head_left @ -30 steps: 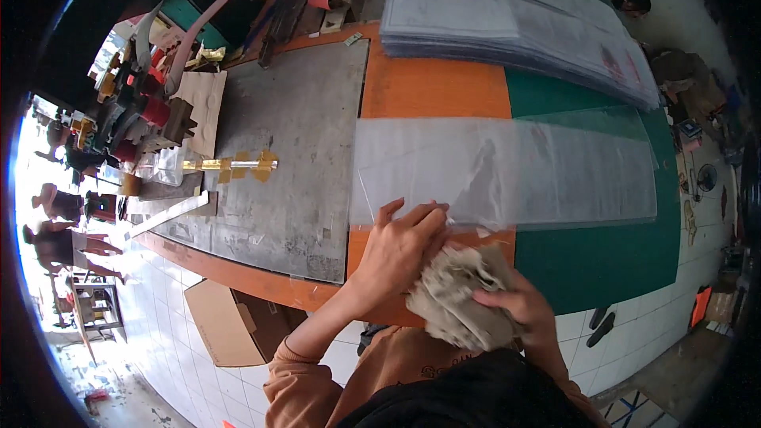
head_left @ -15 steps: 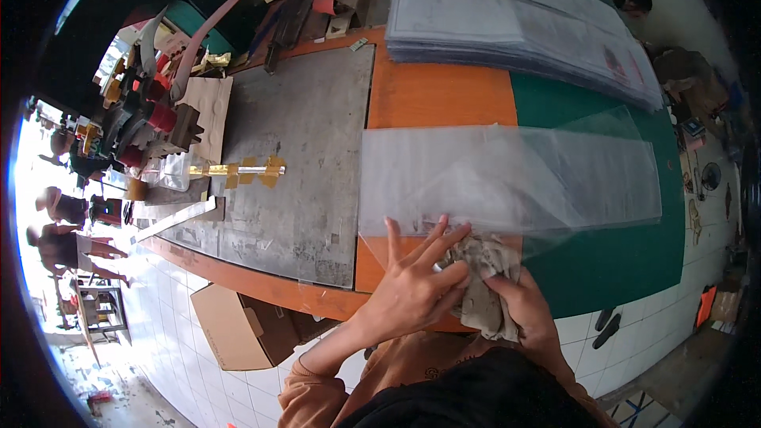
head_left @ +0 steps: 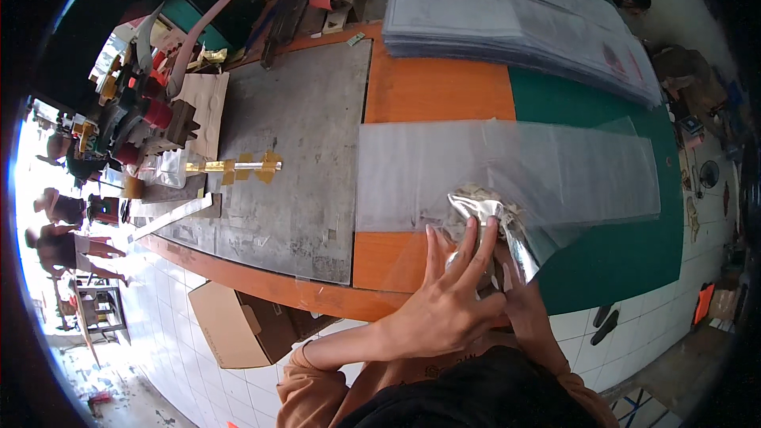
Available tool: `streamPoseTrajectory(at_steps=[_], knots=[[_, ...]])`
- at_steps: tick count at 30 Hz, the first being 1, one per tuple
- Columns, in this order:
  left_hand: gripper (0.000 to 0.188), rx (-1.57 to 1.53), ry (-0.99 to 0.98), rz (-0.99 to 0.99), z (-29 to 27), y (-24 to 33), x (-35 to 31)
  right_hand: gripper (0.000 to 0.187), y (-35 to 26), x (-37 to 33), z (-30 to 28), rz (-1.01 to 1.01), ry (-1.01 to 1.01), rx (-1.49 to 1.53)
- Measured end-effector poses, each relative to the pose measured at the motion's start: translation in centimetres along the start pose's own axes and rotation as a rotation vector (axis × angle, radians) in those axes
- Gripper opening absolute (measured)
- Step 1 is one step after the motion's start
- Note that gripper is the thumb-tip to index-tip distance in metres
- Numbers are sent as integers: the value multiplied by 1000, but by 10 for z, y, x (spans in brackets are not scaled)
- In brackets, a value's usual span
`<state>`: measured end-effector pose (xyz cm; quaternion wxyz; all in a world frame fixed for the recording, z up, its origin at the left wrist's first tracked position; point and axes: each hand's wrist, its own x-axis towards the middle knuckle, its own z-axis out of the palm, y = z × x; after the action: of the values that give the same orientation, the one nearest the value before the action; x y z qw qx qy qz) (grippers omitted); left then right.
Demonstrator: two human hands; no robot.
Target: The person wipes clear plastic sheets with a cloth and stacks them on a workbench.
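Note:
A flat, clear plastic sleeve point(head_left: 396, 178) lies across the orange and green part of the table in front of me. On its near edge is a crumpled bundle, grey like cloth, with a shiny silvery film point(head_left: 519, 250) showing over it. My left hand point(head_left: 452, 301) reaches in from below, its fingers stretched out and spread, fingertips resting on the bundle. My right hand point(head_left: 523, 297) is just to the right, beneath the silvery film. Its fingers are hidden by the film and my left hand, so its grip does not show.
A thick stack of clear plastic sleeves point(head_left: 507, 24) sits at the far side. To the left are a grey metal plate point(head_left: 293, 111) with a gold-taped strip point(head_left: 246, 166) and a machine point(head_left: 143, 115). An open cardboard box point(head_left: 230, 329) stands below the table edge.
The crumpled grey bundle has moved forward onto the sleeve, and a silvery film now shows on it. My left hand has shifted right, and my right hand has slipped under the film.

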<state>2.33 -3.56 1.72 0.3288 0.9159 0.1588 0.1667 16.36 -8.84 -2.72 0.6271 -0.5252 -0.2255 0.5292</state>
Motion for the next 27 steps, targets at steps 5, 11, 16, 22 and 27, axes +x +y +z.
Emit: streamPoseTrajectory(at_steps=[5,11,16,22,27], knots=[[16,-17,-104,52,-18,0,-4,41,-2,16,-16,283,-37,387],[36,-594,-30,-445,-40,-81,67,35,1,13,-8,253,-11,479],[32,-1074,-110,-469,-5,-80,85,48,13,-5,5,195,148,106],[31,-1249,-138,-504,-5,-73,93,55,21,-14,7,273,68,14],[33,-810,-383,-186,-4,-58,105,50,21,-16,22,379,-418,-576]])
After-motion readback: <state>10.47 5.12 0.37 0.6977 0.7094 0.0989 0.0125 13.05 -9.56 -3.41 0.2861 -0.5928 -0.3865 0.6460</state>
